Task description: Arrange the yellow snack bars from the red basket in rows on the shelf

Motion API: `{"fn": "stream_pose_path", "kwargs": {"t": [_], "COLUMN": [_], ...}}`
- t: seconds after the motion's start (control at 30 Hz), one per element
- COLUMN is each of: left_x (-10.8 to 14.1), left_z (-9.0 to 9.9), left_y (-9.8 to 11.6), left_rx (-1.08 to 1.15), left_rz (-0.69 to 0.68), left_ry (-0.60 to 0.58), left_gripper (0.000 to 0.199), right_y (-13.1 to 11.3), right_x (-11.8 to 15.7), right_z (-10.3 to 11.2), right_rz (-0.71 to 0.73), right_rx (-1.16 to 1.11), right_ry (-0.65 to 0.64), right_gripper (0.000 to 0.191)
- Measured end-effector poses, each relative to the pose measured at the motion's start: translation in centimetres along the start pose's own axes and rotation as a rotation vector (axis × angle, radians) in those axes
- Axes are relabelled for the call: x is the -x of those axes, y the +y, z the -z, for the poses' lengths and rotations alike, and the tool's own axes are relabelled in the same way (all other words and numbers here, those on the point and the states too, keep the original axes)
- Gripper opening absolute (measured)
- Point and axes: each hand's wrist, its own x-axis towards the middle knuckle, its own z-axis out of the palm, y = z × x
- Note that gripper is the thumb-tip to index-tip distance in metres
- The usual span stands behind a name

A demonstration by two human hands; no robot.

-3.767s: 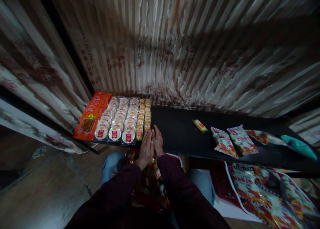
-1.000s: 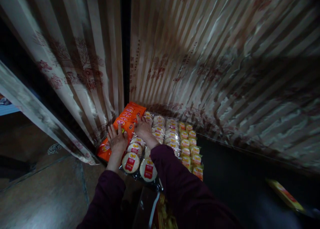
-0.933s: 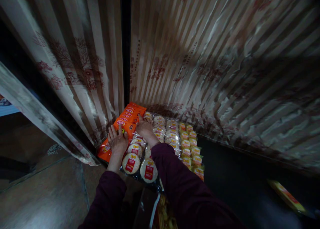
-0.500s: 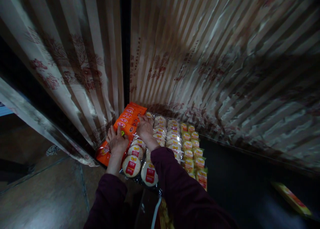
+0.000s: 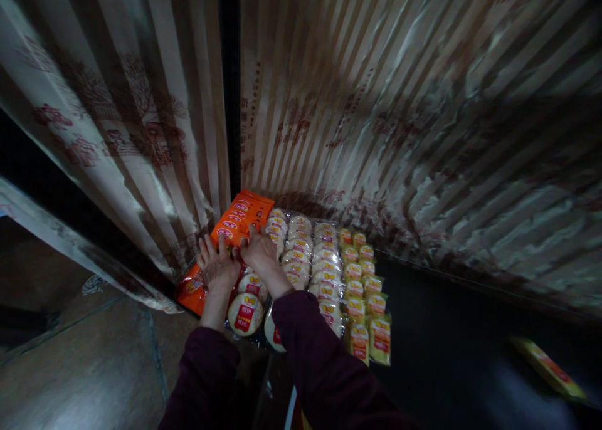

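Orange snack packets: one overlapping row at the shelf's far left end, against the striped curtain.
Left hand: fingers spread, palm flat on the near end of that row.
Right hand: fingers loosely curled, resting where the orange row meets the round wrapped cakes.
Handling: press flat and even; the slick wrappers look apt to slide, so keep both palms low.
Adjacent: small yellow packets in two columns to the right; black shelf; a stray yellow packet well apart.
Obstruction: the curtain's folds crowd the left edge.
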Motion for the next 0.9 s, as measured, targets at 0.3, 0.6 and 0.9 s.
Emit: {"fn": "stream_pose_path", "kwargs": {"t": [0.3,0.6,0.9], "left_x": [-0.1,-0.7,-0.9], "left_z": [0.5,0.0,-1.4], "left_y": [0.0,0.3,0.0], "left_rx": [0.024,0.054,0.050], "left_rz": [-0.004,-0.105,-0.125], "left_ry": [0.016,0.038,0.048], "left_gripper": [0.058,0.048,0.047], "right_y": [1.8,4.5,4.5], "right_x": [-2.7,-7.7,-8.5], "right_z": [-1.7,0.0,-0.7], "right_rz": [0.044,-0.066,-0.004], "right_rx": [-0.136,-0.019,-0.044], "right_ry": [0.094,0.183,0.147], "right_gripper": [0.044,0.039,0.043]}}
